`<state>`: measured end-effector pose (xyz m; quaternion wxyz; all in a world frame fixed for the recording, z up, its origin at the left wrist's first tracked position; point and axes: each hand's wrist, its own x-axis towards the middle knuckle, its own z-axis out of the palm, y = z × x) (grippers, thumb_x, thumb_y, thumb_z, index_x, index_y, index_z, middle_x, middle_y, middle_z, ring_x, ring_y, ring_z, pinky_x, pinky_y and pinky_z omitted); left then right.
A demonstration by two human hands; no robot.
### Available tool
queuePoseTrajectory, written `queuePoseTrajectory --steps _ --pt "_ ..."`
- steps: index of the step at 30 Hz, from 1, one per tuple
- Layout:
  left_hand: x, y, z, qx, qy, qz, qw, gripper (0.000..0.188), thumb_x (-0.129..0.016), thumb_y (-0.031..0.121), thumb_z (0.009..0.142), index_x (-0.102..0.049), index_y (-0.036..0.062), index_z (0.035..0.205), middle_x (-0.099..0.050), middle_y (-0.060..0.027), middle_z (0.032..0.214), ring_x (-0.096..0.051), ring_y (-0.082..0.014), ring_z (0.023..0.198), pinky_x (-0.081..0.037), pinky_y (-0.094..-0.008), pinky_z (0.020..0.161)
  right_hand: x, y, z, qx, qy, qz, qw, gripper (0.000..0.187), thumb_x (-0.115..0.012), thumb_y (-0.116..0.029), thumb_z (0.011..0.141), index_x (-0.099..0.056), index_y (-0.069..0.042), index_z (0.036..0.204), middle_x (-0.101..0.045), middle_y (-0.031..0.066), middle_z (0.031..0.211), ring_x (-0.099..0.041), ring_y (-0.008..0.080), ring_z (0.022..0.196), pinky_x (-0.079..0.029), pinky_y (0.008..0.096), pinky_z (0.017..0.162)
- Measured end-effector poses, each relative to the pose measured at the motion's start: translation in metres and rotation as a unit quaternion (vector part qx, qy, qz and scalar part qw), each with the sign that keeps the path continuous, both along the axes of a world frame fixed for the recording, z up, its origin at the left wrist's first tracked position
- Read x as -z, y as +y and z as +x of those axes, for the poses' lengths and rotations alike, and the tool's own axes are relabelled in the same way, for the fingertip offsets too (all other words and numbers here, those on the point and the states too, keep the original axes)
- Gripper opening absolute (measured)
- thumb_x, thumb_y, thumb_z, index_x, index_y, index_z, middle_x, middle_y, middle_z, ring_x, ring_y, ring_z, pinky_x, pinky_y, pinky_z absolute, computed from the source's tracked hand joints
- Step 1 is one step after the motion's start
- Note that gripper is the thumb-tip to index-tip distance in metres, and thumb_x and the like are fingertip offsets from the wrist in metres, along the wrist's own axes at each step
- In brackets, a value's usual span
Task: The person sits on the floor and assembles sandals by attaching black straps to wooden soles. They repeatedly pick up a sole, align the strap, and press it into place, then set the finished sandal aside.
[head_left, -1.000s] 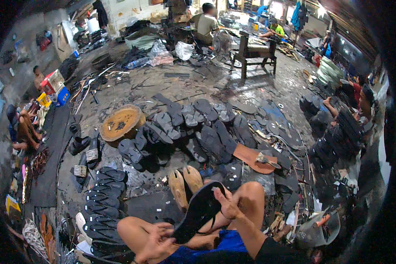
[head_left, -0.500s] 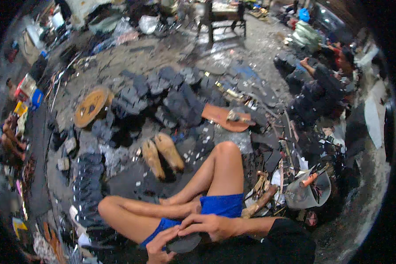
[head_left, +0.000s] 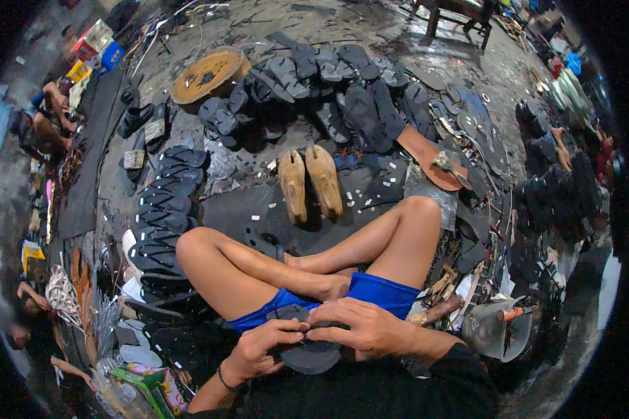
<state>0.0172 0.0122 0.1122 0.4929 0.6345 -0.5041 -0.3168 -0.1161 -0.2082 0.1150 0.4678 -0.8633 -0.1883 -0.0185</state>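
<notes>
In my lap a dark grey sandal (head_left: 311,359) lies between my two hands, its rounded end toward me. My left hand (head_left: 262,347) grips it at the left edge, fingertips bent in over the top. From the right my right hand (head_left: 360,325) closes on it, thumb and fingertips meeting the left fingertips near the middle. What they pinch there is too small to make out. Beyond my crossed legs stand two wooden shoe lasts (head_left: 323,183), side by side. A row of black strapped sandals (head_left: 164,213) overlaps along my left knee.
A heap of black sandals (head_left: 328,66) lies ahead, near a round brown wooden block (head_left: 210,75). To the right are a brown sole-shaped board (head_left: 426,157) and a translucent bucket (head_left: 486,328) with an orange-handled tool (head_left: 514,314). Other people sit at both sides.
The view has swung, so the floor things sit farther right and higher. My hands show more fully, and their fingertips now meet over the middle of the sandal.
</notes>
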Motion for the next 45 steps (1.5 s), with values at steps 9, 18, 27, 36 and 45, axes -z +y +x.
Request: queuePoseTrajectory --steps 9,18,27,36,45 --pt "0.022 -0.002 -0.003 -0.042 -0.02 -0.061 0.997 0.045 -0.071 -0.004 0.068 -0.051 -0.0006 0.109 -0.061 -0.0175 0.109 -0.063 -0.0309 0.102 -0.051 -0.0358 0.086 0.048 -0.001 0.03 -0.05 0.016 0.175 0.983 0.054 -0.076 -0.007 0.063 -0.053 -0.006 0.112 -0.053 0.0142 0.118 -0.046 0.0352 0.12 -0.039 0.0415 0.102" --pt "0.105 -0.034 0.007 -0.237 0.508 0.054 0.826 0.045 -0.064 -0.001 0.081 -0.05 -0.0015 0.123 -0.06 -0.0112 0.115 -0.061 -0.0208 0.103 -0.051 -0.0328 0.088 0.244 -0.081 0.156 0.542 0.221 -0.162 0.795 0.068 -0.072 -0.027 0.079 -0.041 0.003 0.131 -0.049 0.025 0.121 -0.049 0.0381 0.113 -0.041 0.0414 0.096" --pt "0.149 -0.049 0.021 -0.099 0.637 -0.184 0.742 0.06 -0.048 0.041 0.096 -0.038 -0.0024 0.135 -0.057 -0.0174 0.122 -0.061 -0.027 0.107 -0.051 -0.0354 0.09 0.127 -0.048 0.053 0.358 0.212 0.526 0.742 0.047 -0.054 -0.026 0.09 -0.048 0.008 0.122 -0.062 0.02 0.104 -0.066 0.0292 0.082 -0.056 0.04 0.068" --pt "0.119 -0.046 0.026 -0.203 0.672 -0.221 0.677 0.082 -0.023 0.069 0.091 -0.032 0.0028 0.14 -0.045 -0.0203 0.135 -0.051 -0.0326 0.117 -0.041 -0.0465 0.102 0.011 0.046 0.002 0.27 0.216 0.113 0.931 0.06 -0.067 -0.025 0.083 -0.045 0.008 0.128 -0.058 0.0222 0.119 -0.059 0.0314 0.109 -0.048 0.0372 0.092" --pt "0.149 -0.016 -0.01 -0.394 0.595 -0.133 0.688 0.087 -0.014 0.07 0.091 -0.036 0.0004 0.138 -0.051 -0.0192 0.131 -0.053 -0.0271 0.117 -0.043 -0.0393 0.102 0.062 0.106 0.044 0.321 0.085 -0.063 0.941 0.063 -0.072 -0.021 0.076 -0.046 0.01 0.125 -0.057 0.0248 0.114 -0.06 0.0378 0.102 -0.05 0.041 0.086"
